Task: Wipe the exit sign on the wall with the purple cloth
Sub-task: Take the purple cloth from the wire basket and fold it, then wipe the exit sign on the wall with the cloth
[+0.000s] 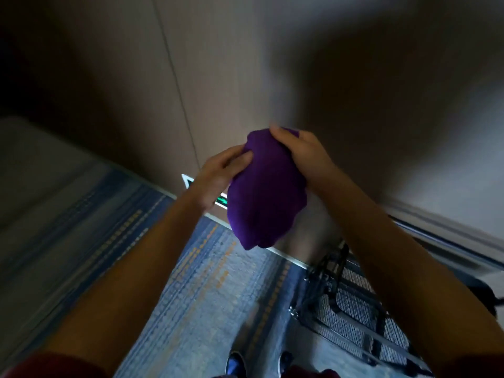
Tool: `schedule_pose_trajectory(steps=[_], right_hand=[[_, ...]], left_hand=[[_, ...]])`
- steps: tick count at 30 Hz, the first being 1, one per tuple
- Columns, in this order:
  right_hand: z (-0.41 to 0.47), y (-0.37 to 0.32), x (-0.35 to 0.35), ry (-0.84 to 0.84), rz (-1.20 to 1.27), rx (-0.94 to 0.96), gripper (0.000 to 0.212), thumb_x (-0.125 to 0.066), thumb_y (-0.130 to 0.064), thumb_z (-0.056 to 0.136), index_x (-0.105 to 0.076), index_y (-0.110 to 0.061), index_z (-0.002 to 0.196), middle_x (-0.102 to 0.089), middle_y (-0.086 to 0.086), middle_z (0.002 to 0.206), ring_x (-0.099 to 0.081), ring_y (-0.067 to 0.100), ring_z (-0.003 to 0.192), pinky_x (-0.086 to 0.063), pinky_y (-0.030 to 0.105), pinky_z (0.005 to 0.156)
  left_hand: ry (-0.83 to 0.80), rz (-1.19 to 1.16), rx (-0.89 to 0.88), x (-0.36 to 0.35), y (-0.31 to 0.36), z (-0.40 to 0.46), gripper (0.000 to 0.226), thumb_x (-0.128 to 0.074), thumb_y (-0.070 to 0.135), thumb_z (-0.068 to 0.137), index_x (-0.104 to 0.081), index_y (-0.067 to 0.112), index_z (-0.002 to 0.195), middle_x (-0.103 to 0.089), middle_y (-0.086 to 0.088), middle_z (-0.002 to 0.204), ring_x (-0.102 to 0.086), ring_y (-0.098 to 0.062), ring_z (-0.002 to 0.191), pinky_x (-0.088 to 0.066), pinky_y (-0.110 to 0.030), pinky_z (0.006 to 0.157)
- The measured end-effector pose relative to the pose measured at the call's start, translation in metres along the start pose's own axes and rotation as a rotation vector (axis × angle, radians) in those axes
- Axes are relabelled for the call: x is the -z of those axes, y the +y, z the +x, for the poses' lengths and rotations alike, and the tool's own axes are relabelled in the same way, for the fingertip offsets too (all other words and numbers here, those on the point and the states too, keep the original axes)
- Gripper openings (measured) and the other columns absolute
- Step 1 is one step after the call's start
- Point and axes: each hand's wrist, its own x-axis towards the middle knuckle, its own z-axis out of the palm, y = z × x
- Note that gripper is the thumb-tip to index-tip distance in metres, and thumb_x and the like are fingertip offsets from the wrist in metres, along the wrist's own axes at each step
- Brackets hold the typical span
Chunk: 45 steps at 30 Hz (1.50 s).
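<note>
**hallway_guy:** Dim corridor here: a beige panelled wall [218,64] is meeting a blue patterned carpet [207,296] along a pale baseboard [283,253]. The whole shot is coming out kinda blurry.

**mopbucket:** Where's the exit sign sitting?

**hallway_guy:** The exit sign [221,201] is sitting low on the wall, just above the floor, glowing green and white. Most of it is hiding behind the person's hands and the purple cloth [266,192].

**mopbucket:** And the hands?

**hallway_guy:** Both are clamping the bunched cloth, held up in front of the wall, clear of the sign. The left hand [218,177] is gripping its left side, the right hand [301,154] is wrapping over the top right.

**mopbucket:** Room to move?

**hallway_guy:** The carpet straight ahead is lying open up to the wall. On the right, a black wire-mesh cart [351,309] is standing close to the baseboard, crowding that side. Down at the bottom edge, the person's shoes [236,364] are showing on the carpet.
</note>
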Motion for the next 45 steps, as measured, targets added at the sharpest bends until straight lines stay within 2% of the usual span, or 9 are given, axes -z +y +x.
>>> schedule_pose_trajectory(steps=[9, 15, 18, 23, 26, 31, 35, 40, 45], right_hand=[[0.057, 0.011, -0.051, -0.28, -0.243, 0.24, 0.016, -0.079, -0.028, 0.089, -0.077, -0.021, 0.104, -0.078, -0.01, 0.1, -0.069, -0.004, 0.095, -0.047, 0.012, 0.091], [0.075, 0.053, -0.076, -0.27, -0.351, 0.115, 0.042, -0.082, -0.044, 0.085, -0.072, -0.02, 0.117, -0.077, -0.004, 0.105, -0.072, 0.014, 0.102, -0.055, 0.038, 0.099], [0.075, 0.069, -0.094, -0.187, -0.507, 0.237, 0.057, -0.079, -0.047, 0.086, -0.062, -0.017, 0.132, -0.069, 0.001, 0.129, -0.063, 0.017, 0.119, -0.047, 0.03, 0.105], [0.064, 0.1, -0.131, -0.283, -0.387, 0.077, 0.052, -0.063, -0.07, 0.079, -0.066, -0.03, 0.113, -0.074, -0.011, 0.106, -0.069, 0.005, 0.099, -0.053, 0.031, 0.088], [0.074, 0.107, -0.164, -0.427, -0.272, 0.008, 0.039, -0.062, -0.069, 0.078, -0.067, -0.034, 0.096, -0.075, -0.02, 0.087, -0.071, -0.004, 0.083, -0.051, 0.016, 0.065], [0.115, 0.094, -0.226, -0.634, -0.068, -0.17, 0.055, -0.067, -0.06, 0.086, -0.071, -0.018, 0.122, -0.079, 0.005, 0.114, -0.075, 0.022, 0.108, -0.059, 0.035, 0.087], [0.154, 0.074, -0.276, -0.704, -0.09, -0.164, 0.065, -0.074, -0.073, 0.072, -0.074, -0.023, 0.113, -0.081, 0.0, 0.11, -0.077, 0.018, 0.103, -0.058, 0.028, 0.074], [0.194, 0.065, -0.33, -0.701, -0.056, -0.113, 0.073, -0.087, -0.074, 0.058, -0.077, -0.026, 0.112, -0.081, 0.001, 0.105, -0.079, 0.02, 0.097, -0.061, 0.033, 0.078], [0.239, 0.061, -0.371, -0.811, -0.028, -0.045, 0.053, -0.094, -0.051, 0.061, -0.078, -0.033, 0.107, -0.081, 0.002, 0.105, -0.078, 0.022, 0.098, -0.062, 0.039, 0.083]], left_hand=[[0.236, 0.024, 0.05, 0.046, 0.013, -0.037, 0.015, -0.071, 0.03, 0.097, -0.082, 0.02, 0.099, -0.079, -0.003, 0.095, -0.071, -0.01, 0.083, -0.057, -0.021, 0.072], [0.494, -0.173, 0.076, 0.032, -0.013, -0.052, 0.008, -0.065, 0.015, 0.101, -0.069, 0.011, 0.095, -0.067, -0.014, 0.089, -0.063, -0.021, 0.077, -0.052, -0.028, 0.071], [0.631, -0.214, 0.105, 0.043, -0.023, -0.056, 0.009, -0.07, 0.019, 0.098, -0.071, 0.01, 0.097, -0.073, -0.014, 0.09, -0.071, -0.02, 0.077, -0.06, -0.028, 0.07], [0.813, -0.258, 0.116, 0.082, -0.037, -0.056, 0.014, -0.075, 0.023, 0.094, -0.074, 0.01, 0.1, -0.077, -0.024, 0.106, -0.075, -0.03, 0.094, -0.061, -0.05, 0.093], [0.844, -0.298, 0.104, 0.115, -0.035, -0.052, 0.025, -0.079, 0.026, 0.087, -0.073, 0.009, 0.105, -0.076, -0.023, 0.109, -0.073, -0.034, 0.099, -0.057, -0.058, 0.101], [0.797, -0.305, 0.003, 0.182, -0.012, -0.03, 0.041, -0.079, 0.021, 0.084, -0.066, 0.016, 0.123, -0.08, -0.011, 0.103, -0.078, -0.027, 0.094, -0.064, -0.049, 0.089], [0.779, -0.289, -0.093, 0.242, 0.008, -0.016, 0.052, -0.071, 0.009, 0.096, -0.057, 0.029, 0.141, -0.08, 0.007, 0.11, -0.079, -0.016, 0.101, -0.063, -0.03, 0.081], [0.835, 0.365, -0.006, 0.306, 0.022, -0.008, 0.036, -0.07, 0.021, 0.098, -0.066, 0.035, 0.13, -0.069, 0.02, 0.12, -0.067, 0.004, 0.111, -0.057, -0.031, 0.103], [0.831, 0.506, 0.121, 0.347, 0.023, 0.01, 0.041, -0.074, 0.036, 0.094, -0.065, 0.029, 0.134, -0.067, 0.017, 0.113, -0.065, 0.003, 0.104, -0.053, -0.021, 0.092]])
